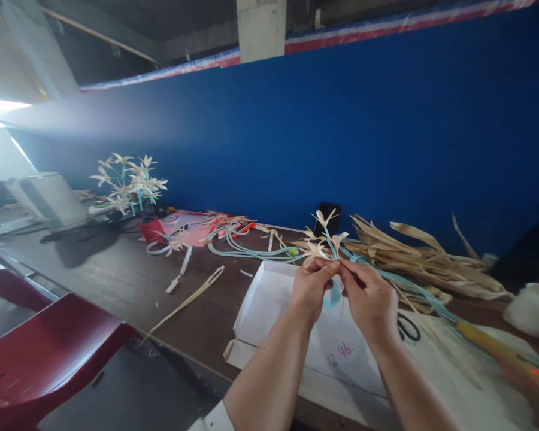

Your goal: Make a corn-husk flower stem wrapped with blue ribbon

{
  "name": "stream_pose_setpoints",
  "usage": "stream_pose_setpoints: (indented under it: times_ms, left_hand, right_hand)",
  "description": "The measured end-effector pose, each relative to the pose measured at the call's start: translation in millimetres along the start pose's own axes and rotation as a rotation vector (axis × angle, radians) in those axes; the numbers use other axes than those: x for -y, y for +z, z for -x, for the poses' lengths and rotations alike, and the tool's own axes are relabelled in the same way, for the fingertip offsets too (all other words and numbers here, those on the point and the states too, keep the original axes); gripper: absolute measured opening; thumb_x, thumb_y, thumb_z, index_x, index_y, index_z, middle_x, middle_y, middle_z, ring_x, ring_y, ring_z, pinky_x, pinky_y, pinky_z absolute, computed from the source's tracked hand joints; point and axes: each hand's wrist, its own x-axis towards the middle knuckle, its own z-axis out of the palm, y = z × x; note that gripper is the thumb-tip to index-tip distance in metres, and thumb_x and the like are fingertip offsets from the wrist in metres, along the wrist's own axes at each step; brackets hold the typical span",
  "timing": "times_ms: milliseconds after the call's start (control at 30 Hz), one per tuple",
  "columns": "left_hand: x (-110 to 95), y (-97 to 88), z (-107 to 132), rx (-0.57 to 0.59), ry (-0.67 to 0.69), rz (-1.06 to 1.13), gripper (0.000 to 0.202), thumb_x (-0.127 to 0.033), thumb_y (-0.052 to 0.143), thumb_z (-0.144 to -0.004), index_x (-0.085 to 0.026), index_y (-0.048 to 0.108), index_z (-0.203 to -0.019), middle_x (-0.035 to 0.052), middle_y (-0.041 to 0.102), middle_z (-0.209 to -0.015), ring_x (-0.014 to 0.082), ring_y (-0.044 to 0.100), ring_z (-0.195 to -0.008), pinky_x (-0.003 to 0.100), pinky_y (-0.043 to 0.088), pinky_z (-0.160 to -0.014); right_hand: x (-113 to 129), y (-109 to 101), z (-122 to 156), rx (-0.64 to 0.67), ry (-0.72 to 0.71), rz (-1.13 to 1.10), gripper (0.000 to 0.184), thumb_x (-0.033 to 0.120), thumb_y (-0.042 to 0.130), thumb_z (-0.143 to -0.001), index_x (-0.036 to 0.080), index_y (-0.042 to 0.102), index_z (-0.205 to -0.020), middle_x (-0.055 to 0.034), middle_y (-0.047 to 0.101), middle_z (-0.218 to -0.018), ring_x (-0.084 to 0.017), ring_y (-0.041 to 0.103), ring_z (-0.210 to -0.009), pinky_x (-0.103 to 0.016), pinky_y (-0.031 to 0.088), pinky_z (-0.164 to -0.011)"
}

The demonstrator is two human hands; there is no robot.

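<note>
My left hand [311, 286] and my right hand [371, 299] meet over a shallow white cardboard tray [265, 299], fingers pinched together. Between them they hold a sprig of small cream leaf flowers [322, 241] on a light blue stem. A light blue ribbon [333, 296] loops down between the two hands and runs off to the right. Both hands are closed on the sprig's stem.
Dried palm leaves [426, 263] lie in a heap at the right, with black scissors [408, 327] below them. A finished flower bouquet [130, 182] stands far left on the brown table [117, 275]. Blue cords [238, 245], pink paper and a red chair [45, 353] are also here.
</note>
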Motion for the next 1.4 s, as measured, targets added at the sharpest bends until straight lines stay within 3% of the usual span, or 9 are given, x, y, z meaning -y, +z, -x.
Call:
stream_pose_setpoints:
  times_ms: [200,367,467,600,700,1000,1167,1300,1400]
  left_hand:
    - [-2.4,-0.3,-1.7,-0.027,-0.021,0.046,0.035,-0.037,0.078,-0.055,-0.012,0.054,-0.06,-0.004,0.046,-0.055,0.003,0.036,-0.047,0.019,0.027,-0.046]
    - [-0.1,-2.9,-4.1,-0.111,0.078,-0.209,0.025,-0.036,0.071,-0.064,-0.013,0.062,-0.069,-0.0023,0.052,-0.058,0.0055,0.041,-0.051,0.02,0.033,-0.052]
    - [-3.3,-1.8,-2.4,-0.158,0.167,-0.399,0.019,-0.033,0.069,-0.067,-0.014,0.066,-0.07,0.0002,0.058,-0.064,0.0098,0.049,-0.061,0.023,0.038,-0.06]
    - [-8.0,1.3,2.3,-0.167,0.296,-0.571,0.013,-0.028,0.066,-0.07,-0.016,0.069,-0.072,0.0029,0.063,-0.074,0.0138,0.055,-0.074,0.025,0.042,-0.072]
    - [-7.3,4.3,6.1,-0.155,0.343,-0.584,0.012,-0.028,0.065,-0.072,-0.017,0.07,-0.074,0.0033,0.063,-0.077,0.0144,0.057,-0.077,0.025,0.042,-0.075]
    - [-9.6,10.0,12.3,-0.207,0.288,-0.45,0.021,-0.034,0.071,-0.067,-0.014,0.069,-0.074,0.0039,0.063,-0.076,0.0155,0.058,-0.076,0.026,0.044,-0.072]
    - [-11.3,3.6,8.1,-0.206,0.318,-0.451,0.02,-0.034,0.068,-0.07,-0.015,0.065,-0.075,0.0028,0.063,-0.074,0.0141,0.056,-0.075,0.025,0.043,-0.073]
    - [-13.1,3.7,8.3,-0.177,0.395,-0.53,0.017,-0.031,0.066,-0.073,-0.015,0.066,-0.074,0.0029,0.061,-0.075,0.0136,0.055,-0.075,0.024,0.042,-0.072]
    - [-14.0,4.3,8.6,-0.149,0.418,-0.535,0.014,-0.029,0.065,-0.074,-0.015,0.067,-0.072,0.0027,0.059,-0.074,0.0135,0.056,-0.074,0.025,0.043,-0.072]
  right_hand:
    - [0.6,3.0,2.9,0.093,0.011,-0.112,0.032,0.04,0.053,-0.084,0.021,0.067,-0.106,-0.0058,0.067,-0.087,-0.013,0.057,-0.055,-0.027,0.046,-0.054]
    - [5.9,1.8,0.8,0.097,0.214,-0.226,0.037,0.045,0.06,-0.078,0.018,0.067,-0.103,-0.0039,0.067,-0.073,-0.014,0.054,-0.052,-0.026,0.043,-0.048]
    - [6.9,2.0,0.5,0.072,0.249,-0.224,0.037,0.048,0.062,-0.075,0.017,0.068,-0.094,-0.0031,0.064,-0.064,-0.014,0.054,-0.05,-0.026,0.042,-0.048]
    - [0.2,4.5,1.9,-0.029,0.2,-0.153,0.036,0.05,0.063,-0.074,0.018,0.067,-0.087,-0.0044,0.067,-0.071,-0.016,0.057,-0.056,-0.028,0.044,-0.055]
    - [-2.1,4.9,2.8,-0.094,0.128,-0.025,0.03,0.048,0.062,-0.075,0.02,0.067,-0.085,-0.004,0.067,-0.074,-0.017,0.059,-0.062,-0.028,0.044,-0.061]
    - [11.2,5.9,10.5,-0.203,-0.056,0.129,0.024,0.044,0.059,-0.08,0.021,0.066,-0.083,-0.0042,0.065,-0.072,-0.016,0.057,-0.061,-0.027,0.042,-0.062]
    - [7.9,4.6,8.6,-0.105,-0.079,0.014,0.022,0.041,0.059,-0.081,0.021,0.067,-0.089,-0.0051,0.067,-0.083,-0.017,0.059,-0.069,-0.028,0.045,-0.067]
    - [4.2,0.1,2.1,-0.034,0.017,-0.228,0.025,0.04,0.058,-0.081,0.021,0.066,-0.095,-0.0061,0.068,-0.095,-0.02,0.061,-0.085,-0.03,0.046,-0.078]
    - [4.0,-2.3,-1.0,0.107,0.089,-0.311,0.029,0.042,0.056,-0.082,0.02,0.068,-0.096,-0.0064,0.068,-0.095,-0.021,0.062,-0.088,-0.032,0.046,-0.08]
